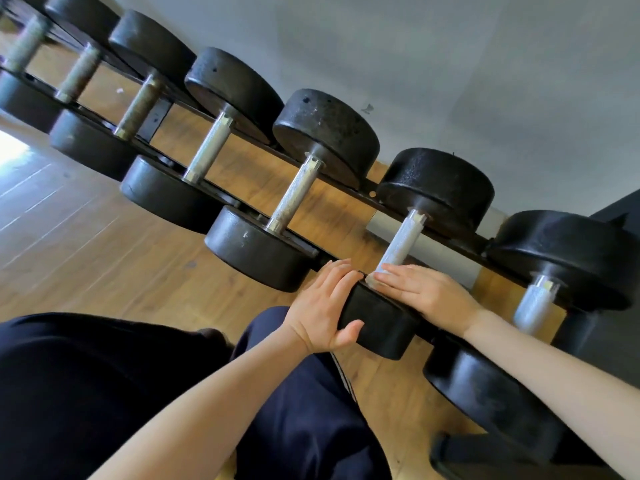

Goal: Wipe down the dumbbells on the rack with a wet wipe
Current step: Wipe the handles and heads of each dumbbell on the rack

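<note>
A row of black dumbbells [239,157] lies across the rack [242,202], running from the far left down to the near right, each with a steel handle between two round heads. The ones farthest left are blurred. Under the rack I see the wooden floor [69,237], and behind it a grey wall [450,64].

My dark trousers [86,393] fill the near left. My left hand [322,313] rests against the near head [377,320] of the dumbbell in front of me, second from the right in the row. Its fingers [337,271] lie nearly straight along the left edge of that head, and the thumb presses on the head's near face; it braces the weight rather than curling around it.

My right hand [426,296] lies flat on top of the same head, fingers [391,277] straight and pointing left, their tips at the base of the knurled handle [401,240]. A pale bit of wet wipe [371,279] shows just under those fingertips, pressed against the head where the handle meets it; most of it is hidden beneath my hand.

To the right, the last dumbbell [561,258] sits just beside mine, and my right forearm crosses over its near head.
</note>
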`<state>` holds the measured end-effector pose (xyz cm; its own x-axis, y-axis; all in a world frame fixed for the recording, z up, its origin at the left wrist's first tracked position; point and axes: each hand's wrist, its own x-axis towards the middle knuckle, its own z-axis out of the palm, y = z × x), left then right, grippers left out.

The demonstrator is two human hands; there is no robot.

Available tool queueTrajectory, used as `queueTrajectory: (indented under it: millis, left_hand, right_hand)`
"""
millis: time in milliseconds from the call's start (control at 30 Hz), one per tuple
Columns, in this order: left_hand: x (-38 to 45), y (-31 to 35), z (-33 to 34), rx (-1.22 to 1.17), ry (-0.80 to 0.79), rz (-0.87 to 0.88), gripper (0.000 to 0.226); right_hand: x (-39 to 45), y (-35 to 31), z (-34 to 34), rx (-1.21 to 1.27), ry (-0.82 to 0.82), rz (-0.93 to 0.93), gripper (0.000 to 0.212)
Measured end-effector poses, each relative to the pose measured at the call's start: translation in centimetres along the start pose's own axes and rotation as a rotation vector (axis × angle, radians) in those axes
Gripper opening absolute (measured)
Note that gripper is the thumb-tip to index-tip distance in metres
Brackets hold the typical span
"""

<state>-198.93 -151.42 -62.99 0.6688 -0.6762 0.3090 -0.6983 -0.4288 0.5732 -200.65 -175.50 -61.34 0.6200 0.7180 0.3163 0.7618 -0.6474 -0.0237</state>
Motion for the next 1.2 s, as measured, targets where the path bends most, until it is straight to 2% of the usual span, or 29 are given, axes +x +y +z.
queueTrajectory:
  millis: [167,233,400,500,567,667,800,900,1000,1100,1200]
  left_hand:
    - [0.0,0.6,-0.7,-0.013,-0.059,-0.035,0.066]
    - [-0.1,0.8,-1.1,0.005,-0.118,-0.040,0.069]
    - [0.0,1.4,-4.1,0.304,-0.232,-0.041,0.078]
    - [-0.1,0.6,-7.3,0.421,-0.170,-0.136,0.081]
    - [-0.5,-0.7,-9.7,0.470,-0.112,-0.250,0.082]
    - [-1.8,-3.5,-12.5,0.534,-0.110,-0.438,0.081]
    - [-3.1,-6.0,-13.6,0.494,-0.067,-0.620,0.107]
    - [-3.5,-6.3,-13.3,0.437,-0.042,-0.661,0.118]
    - [-3.6,-6.8,-13.2,0.421,-0.034,-0.662,0.117]
    - [-2.8,-6.5,-13.1,0.404,-0.034,-0.654,0.113]
    - [-1.3,-6.2,-13.2,0.395,-0.030,-0.639,0.100]
  right_hand:
    - [2.2,0.1,-0.5,0.003,0.068,0.086,0.029]
    - [4.0,0.9,-0.6,-0.024,0.144,0.136,0.027]
    - [10.4,1.4,-0.6,-0.064,0.320,0.180,0.026]
    - [13.2,1.0,0.1,-0.012,0.352,0.218,0.028]
    - [15.1,0.8,0.4,0.009,0.362,0.230,0.029]
    - [17.2,0.5,0.9,0.044,0.358,0.277,0.032]
    - [18.6,1.7,1.9,0.048,0.319,0.326,0.026]
    - [19.5,2.6,2.3,0.049,0.308,0.375,0.028]
    - [20.8,2.1,2.3,0.033,0.307,0.313,0.032]
    - [21.3,1.5,0.4,0.014,0.452,0.240,0.024]
    - [22.0,3.3,-2.6,-0.134,0.617,0.328,0.030]
